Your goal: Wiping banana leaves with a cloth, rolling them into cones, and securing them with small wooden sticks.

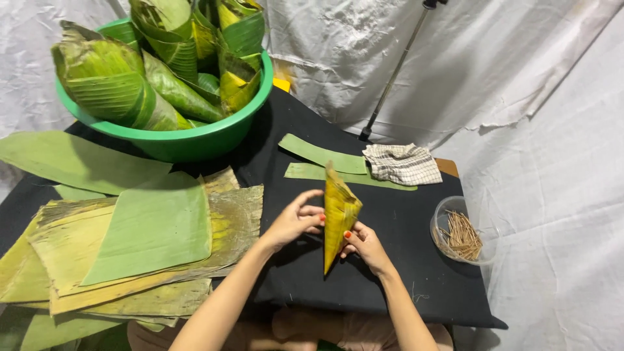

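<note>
A: While the leaf cone stands point-down over the black surface, both hands grip it; log the hold.

B: Left hand is half curled, fingertips pressed to the cone's left face, thumb reaching toward its upper edge. Right hand is closed round the lower right side, near the tip. Judged reason: opposing pressure keeps the rolled leaf from springing open.

A: Position of the cone?

B: Centre of the surface, just in front of the person, tip nearly touching the cloth, open end upward.

A: Surroundings, moving outward?

B: Two green leaf strips lie flat just behind it. A checked cloth sits beside them. A clear bowl of thin sticks rests at the right edge, near the right hand. Flat leaf sheets are stacked to the left, near the left hand. A green basin at the far left holds finished cones, well apart.
</note>
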